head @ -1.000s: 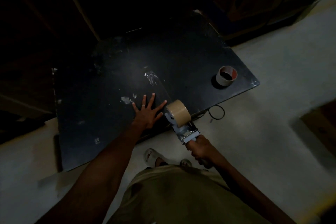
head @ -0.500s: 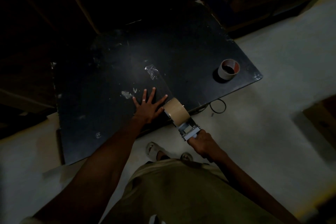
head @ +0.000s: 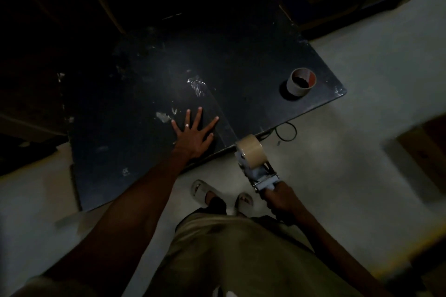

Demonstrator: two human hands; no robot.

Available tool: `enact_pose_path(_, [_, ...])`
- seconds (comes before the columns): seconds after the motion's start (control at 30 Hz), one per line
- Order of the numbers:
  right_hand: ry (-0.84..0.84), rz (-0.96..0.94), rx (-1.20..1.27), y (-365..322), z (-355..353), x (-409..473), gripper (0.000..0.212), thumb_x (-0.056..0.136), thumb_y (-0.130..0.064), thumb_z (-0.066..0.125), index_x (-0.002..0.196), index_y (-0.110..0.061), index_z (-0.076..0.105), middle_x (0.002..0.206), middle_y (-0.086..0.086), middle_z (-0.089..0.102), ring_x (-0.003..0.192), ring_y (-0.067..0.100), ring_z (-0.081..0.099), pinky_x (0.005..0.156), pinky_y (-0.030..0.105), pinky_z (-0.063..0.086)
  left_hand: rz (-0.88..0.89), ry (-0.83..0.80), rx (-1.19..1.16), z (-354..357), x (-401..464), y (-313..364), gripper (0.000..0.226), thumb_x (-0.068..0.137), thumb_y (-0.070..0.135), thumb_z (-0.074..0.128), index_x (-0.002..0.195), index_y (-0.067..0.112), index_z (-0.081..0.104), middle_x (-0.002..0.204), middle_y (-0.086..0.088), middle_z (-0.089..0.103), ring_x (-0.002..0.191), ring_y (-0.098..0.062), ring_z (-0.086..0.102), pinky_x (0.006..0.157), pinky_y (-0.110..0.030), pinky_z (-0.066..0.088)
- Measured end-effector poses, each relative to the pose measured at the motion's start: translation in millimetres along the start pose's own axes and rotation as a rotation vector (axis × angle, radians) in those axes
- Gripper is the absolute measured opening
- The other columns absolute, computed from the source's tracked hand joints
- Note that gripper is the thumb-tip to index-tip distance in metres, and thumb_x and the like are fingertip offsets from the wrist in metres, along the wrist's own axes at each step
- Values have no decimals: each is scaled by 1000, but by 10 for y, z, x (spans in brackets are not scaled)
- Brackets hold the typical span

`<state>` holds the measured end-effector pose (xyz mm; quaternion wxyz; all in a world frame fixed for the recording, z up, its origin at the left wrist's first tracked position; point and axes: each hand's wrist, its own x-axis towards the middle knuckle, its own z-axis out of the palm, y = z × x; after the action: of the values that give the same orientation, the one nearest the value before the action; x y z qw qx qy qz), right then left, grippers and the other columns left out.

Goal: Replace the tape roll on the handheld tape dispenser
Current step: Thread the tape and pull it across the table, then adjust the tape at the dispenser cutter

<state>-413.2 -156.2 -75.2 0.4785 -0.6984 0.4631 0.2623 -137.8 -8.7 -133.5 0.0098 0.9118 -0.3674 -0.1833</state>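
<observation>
Our left fingers (head: 198,113) were spread flat on the dark surface (head: 241,60), the palm of the left hand (head: 193,136) pressed down near its front edge, a ring on one finger. Our right fingers (head: 272,202) were curled tight around the grip of the dispenser (head: 259,171); the right hand (head: 282,200) held it just off the surface's front edge, above the floor (head: 362,128).

The dispenser's long axis ran from our right hand up and to the left, its head toward the surface. The tan roll (head: 249,149) sat on that far end, touching or just beside the edge; we could not tell which. From the roll a clear strip of tape (head: 217,113) ran up and left across the surface, passing just right of our left fingers and ending in a crinkled patch (head: 198,85).

The old core (head: 300,82) stood upright near the surface's right corner, well apart from both hands.

The surface was black, scuffed and flecked with pale marks. A dark loop of cord (head: 287,131) lay on the pale floor beside it. Our sandals (head: 200,188) showed below. The room beyond was too dark to make out.
</observation>
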Motion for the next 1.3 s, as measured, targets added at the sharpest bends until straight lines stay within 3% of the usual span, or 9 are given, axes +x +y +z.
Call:
enact_pose_path(0.13, [40,-85,173,-165,-9,-155,24,84,-25,64,64,-12,62,55,3,61,38,12,52,40,20,38,-4,-3,0,-26,8,-6,55,97,61,20,144,62,-11,162,2,-24,148,-38,-21,104,-80,-8])
enact_pose_path(0.23, [84,-116,179,-304,-41,-228,25,82,-24,67,76,0,68,59,9,66,41,18,61,39,21,40,-1,-21,-1,-18,-4,4,56,98,61,20,145,59,-9,163,1,-23,148,-38,-19,106,-79,-5])
enact_pose_path(0.37, [124,-173,171,-431,-103,-194,18,80,-19,71,79,-2,72,69,16,74,53,26,72,42,26,50,-8,16,11,25,-70,-9,59,98,60,23,149,54,-5,165,1,-16,150,-37,-13,108,-76,-2])
enact_pose_path(0.57, [25,-175,499,-593,-220,-194,16,86,-9,71,87,6,70,73,19,71,58,30,71,57,39,58,-3,113,-131,24,-138,-21,63,99,48,37,155,39,9,166,1,4,152,-31,-1,112,-71,1])
enact_pose_path(0.73, [-245,-139,814,-972,-390,-179,19,95,-9,56,85,4,65,64,14,59,45,17,54,43,23,44,-98,286,-533,-71,-123,58,60,97,22,48,154,26,28,156,-5,36,148,-23,25,121,-59,3])
enact_pose_path(0.87, [-432,-95,941,-1282,-491,-85,24,99,-15,46,93,4,60,60,6,54,42,11,49,39,20,41,-173,333,-1144,-294,-39,335,56,89,6,49,145,11,46,140,-8,55,133,-23,50,116,-40,35])
enact_pose_path(0.93, [-470,-114,965,-1390,-498,-32,26,98,-17,47,97,5,60,60,4,53,42,9,48,39,19,41,-172,347,-1336,-476,-19,481,49,92,-4,48,141,5,50,135,-11,60,128,-22,56,110,-33,43])
enact_pose_path(1.13, [-569,-76,1125,-1705,-482,58,32,93,-20,50,105,8,59,63,3,55,43,8,50,37,18,42,-214,383,-1667,-864,22,547,40,90,0,51,102,31,74,105,2,76,102,-20,69,89,-37,55])
enact_pose_path(1.3, [-629,-34,1182,-1991,-470,136,32,95,-20,46,103,8,58,60,2,54,40,7,51,35,18,43,-271,381,-1715,-948,161,360,31,96,7,54,111,27,72,110,-4,75,106,-25,70,91,-40,56])
